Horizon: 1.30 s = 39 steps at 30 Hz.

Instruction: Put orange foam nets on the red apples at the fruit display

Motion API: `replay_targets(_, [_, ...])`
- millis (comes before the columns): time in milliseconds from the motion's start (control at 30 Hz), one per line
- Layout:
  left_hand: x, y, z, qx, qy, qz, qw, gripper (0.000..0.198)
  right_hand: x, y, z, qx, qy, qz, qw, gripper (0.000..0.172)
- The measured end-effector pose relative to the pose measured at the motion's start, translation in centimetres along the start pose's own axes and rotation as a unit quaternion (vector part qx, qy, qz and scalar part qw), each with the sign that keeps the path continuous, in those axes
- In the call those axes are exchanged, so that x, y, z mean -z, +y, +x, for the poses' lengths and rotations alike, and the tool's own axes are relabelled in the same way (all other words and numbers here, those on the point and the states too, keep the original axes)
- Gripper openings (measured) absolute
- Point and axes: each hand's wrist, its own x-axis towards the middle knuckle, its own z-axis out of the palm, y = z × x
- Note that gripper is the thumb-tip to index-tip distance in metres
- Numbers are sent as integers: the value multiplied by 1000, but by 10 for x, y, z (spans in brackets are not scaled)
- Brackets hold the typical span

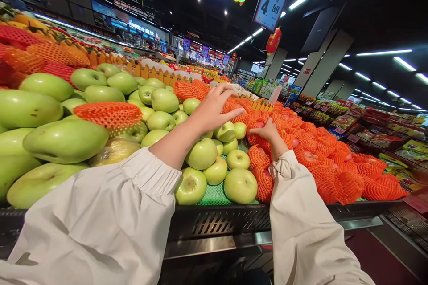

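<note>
My left hand (216,109) hovers over the border between the green apples (202,153) and the fruit in orange foam nets. Its fingers are spread, with nothing in them. To its right, my right hand (266,131) curls its thumb and fingers around a reddish apple in an orange foam net (258,123), still in the pile. Part of the grip is hidden behind the hand. Below and to the right lie more netted apples (319,156). Between my forearms, several bare green apples rest on a green mesh liner (214,196).
A black slotted crate edge (220,222) and a metal rail (202,246) run along the front. An empty-looking orange net (109,115) lies on green fruit at left. A low yellow picket fence (150,72) borders the back. Packaged goods (354,129) fill shelves at right.
</note>
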Motion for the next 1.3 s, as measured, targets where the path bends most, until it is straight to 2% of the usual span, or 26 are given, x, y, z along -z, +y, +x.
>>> replay_targets(67, [0, 0, 0, 1, -2, -1, 1000, 41, 4, -8, -6, -38, -46, -42, 997, 116])
replay_targets(200, [1, 0, 0, 3, -2, -1, 1000, 39, 7, -18, -14, -20, -113, -155, 981, 112])
replay_targets(267, [1, 0, 0, 3, -3, -1, 1000, 40, 7, -20, -14, 16, -138, -185, 973, 108])
replay_targets(367, [1, 0, 0, 10, -4, 3, 1000, 40, 7, -21, -10, 90, -210, -182, 956, 98])
replay_targets(433, [0, -1, 0, 26, 1, 16, 1000, 39, 6, -23, -8, 110, -244, -178, 947, 94])
replay_targets(533, [-2, -5, 1, 84, 39, 56, 994, 35, 4, -27, -6, 100, -255, -204, 940, 97])
replay_targets(667, [-5, -22, 2, 211, 100, 107, 966, 34, 1, -30, -6, 90, -259, -227, 934, 100])
replay_targets(767, [-8, -43, 1, 276, 143, 110, 944, 31, 2, -25, -7, 98, -251, -207, 941, 97])
replay_targets(867, [-13, -65, -1, 271, 191, 81, 940, 30, 8, -14, -8, 109, -247, -136, 953, 105])
replay_targets(967, [-14, -73, -3, 274, 182, 75, 942, 31, 14, -6, -9, 97, -208, -60, 971, 114])
replay_targets(1067, [-8, -63, -3, 329, 108, 105, 932, 34, 16, -4, -9, 79, -88, 31, 992, 92])
replay_targets(1133, [-1, -50, -3, 368, 65, 120, 920, 37, 14, -6, -8, 62, 4, 125, 990, 73])
replay_targets(1200, [9, -37, -3, 386, 67, 142, 909, 42, 11, -8, -7, 45, 59, 228, 971, 60])
replay_targets(1300, [29, -24, -2, 405, 118, 215, 881, 54, 6, -9, -3, 25, 70, 339, 938, 47])
